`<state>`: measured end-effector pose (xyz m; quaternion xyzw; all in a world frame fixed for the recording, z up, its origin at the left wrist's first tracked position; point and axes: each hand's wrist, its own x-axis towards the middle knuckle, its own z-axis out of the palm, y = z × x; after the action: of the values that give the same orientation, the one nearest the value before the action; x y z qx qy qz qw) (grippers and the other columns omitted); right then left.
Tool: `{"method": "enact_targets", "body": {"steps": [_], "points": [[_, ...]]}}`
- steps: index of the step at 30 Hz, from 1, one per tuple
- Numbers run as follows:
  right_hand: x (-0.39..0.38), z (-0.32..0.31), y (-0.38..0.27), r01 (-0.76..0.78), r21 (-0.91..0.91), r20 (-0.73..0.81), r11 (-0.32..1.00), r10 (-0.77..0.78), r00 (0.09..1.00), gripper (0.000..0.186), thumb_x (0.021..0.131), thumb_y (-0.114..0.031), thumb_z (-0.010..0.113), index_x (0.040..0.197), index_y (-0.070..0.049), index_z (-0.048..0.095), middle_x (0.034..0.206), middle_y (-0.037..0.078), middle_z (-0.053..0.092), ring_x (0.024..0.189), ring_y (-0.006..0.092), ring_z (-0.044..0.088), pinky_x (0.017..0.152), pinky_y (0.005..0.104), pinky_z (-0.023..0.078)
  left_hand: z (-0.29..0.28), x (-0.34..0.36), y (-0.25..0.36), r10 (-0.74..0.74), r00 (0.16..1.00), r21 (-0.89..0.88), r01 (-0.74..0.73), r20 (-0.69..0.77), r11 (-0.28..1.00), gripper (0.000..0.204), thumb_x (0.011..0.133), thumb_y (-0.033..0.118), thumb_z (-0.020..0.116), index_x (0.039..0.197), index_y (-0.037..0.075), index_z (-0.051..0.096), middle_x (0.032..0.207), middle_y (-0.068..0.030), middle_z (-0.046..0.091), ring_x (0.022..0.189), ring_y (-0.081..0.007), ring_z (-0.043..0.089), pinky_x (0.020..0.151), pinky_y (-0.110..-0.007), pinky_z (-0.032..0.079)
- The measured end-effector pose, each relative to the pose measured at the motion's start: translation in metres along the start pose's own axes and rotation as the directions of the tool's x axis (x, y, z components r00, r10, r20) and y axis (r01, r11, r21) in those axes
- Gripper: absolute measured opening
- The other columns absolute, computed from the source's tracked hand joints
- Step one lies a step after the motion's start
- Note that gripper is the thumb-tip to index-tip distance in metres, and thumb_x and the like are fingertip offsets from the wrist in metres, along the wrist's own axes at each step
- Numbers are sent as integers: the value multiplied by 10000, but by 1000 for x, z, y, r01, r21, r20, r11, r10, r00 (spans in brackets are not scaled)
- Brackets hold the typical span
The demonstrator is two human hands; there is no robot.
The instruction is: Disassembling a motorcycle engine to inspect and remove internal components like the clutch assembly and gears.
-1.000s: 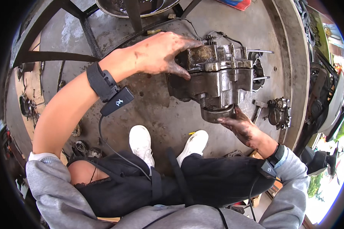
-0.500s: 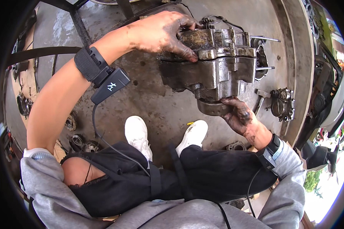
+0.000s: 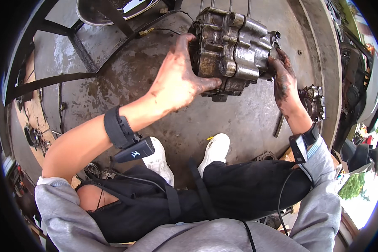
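Between my hands is a dark, oily engine crankcase (image 3: 235, 50), its two joined halves split by a seam, with long studs (image 3: 231, 6) sticking out of the far side. My left hand (image 3: 182, 73) grips its left side, thumb along the near face; the other fingers are partly hidden behind the metal. At the right end, my right hand (image 3: 284, 77) is closed round the casing beside a short round stub (image 3: 275, 35). Black grease covers the fingers of both hands. Whether the casing touches the floor cannot be told.
A black metal frame (image 3: 82, 52) stands at the left, near a round pan (image 3: 90, 19) of dark liquid. Another metal engine part (image 3: 313, 103) lies at the right by a hammer handle (image 3: 278, 125). Loose parts (image 3: 97, 171) sit by my left knee. My white shoes (image 3: 216, 151) are below.
The crankcase has been turned, so its studs now point away from me instead of right. My right hand has moved up to its right end; my left hand has shifted down its left side.
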<state>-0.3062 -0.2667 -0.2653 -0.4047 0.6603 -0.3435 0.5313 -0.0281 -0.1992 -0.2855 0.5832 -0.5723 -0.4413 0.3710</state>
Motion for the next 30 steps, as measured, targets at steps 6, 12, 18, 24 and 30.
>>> {"method": "enact_targets", "body": {"steps": [6, 12, 18, 24, 30], "points": [[23, 6, 23, 396, -461, -41, 794, -465, 884, 360, 1000, -166, 637, 1313, -7, 554, 1206, 110, 635, 1052, 156, 582, 947, 302, 467, -13, -4, -6, 4, 1000, 342, 2, -18, 940, 1153, 665, 324, 953, 1507, -41, 254, 1462, -292, 351, 1380, -380, 384, 1127, -456, 411], [43, 4, 30, 387, -1, 20, 922, -387, 922, 266, 943, -42, 691, 1194, 5, 619, 1078, 68, 681, 1000, 112, 607, 900, 263, 488, -1, 14, -43, -200, 929, -327, 302, 311, 895, 1286, 614, 459, 968, 1524, -75, 232, 1455, -259, 470, 1389, -305, 424, 1186, -422, 338], [51, 3, 13, 260, -172, 18, 950, -261, 965, 271, 949, -143, 690, 1166, 14, 650, 1075, 84, 707, 962, 119, 632, 866, 265, 505, -18, 37, -44, -265, 929, -200, 320, 259, 926, 1081, 632, 459, 962, 1399, -109, 455, 1254, -221, 645, 1203, -282, 596, 1086, -363, 434], [49, 0, 26, 413, -177, 46, 893, -412, 910, 250, 964, -133, 669, 1163, 17, 648, 1058, 66, 708, 965, 126, 634, 874, 267, 498, -18, 41, -35, 116, 936, 45, -138, 332, 989, 792, 760, 460, 877, 1298, -53, 604, 1244, -171, 675, 1167, -248, 613, 1044, -353, 464], [44, 0, 38, 498, -259, 21, 827, -511, 859, 192, 972, -130, 668, 1123, -14, 641, 1008, 47, 700, 905, 74, 587, 833, 238, 476, -32, 43, -54, -166, 973, -60, 177, 162, 982, 544, 967, 448, 684, 1253, -14, 667, 1155, -113, 714, 1061, -156, 634, 948, -298, 486]]}}
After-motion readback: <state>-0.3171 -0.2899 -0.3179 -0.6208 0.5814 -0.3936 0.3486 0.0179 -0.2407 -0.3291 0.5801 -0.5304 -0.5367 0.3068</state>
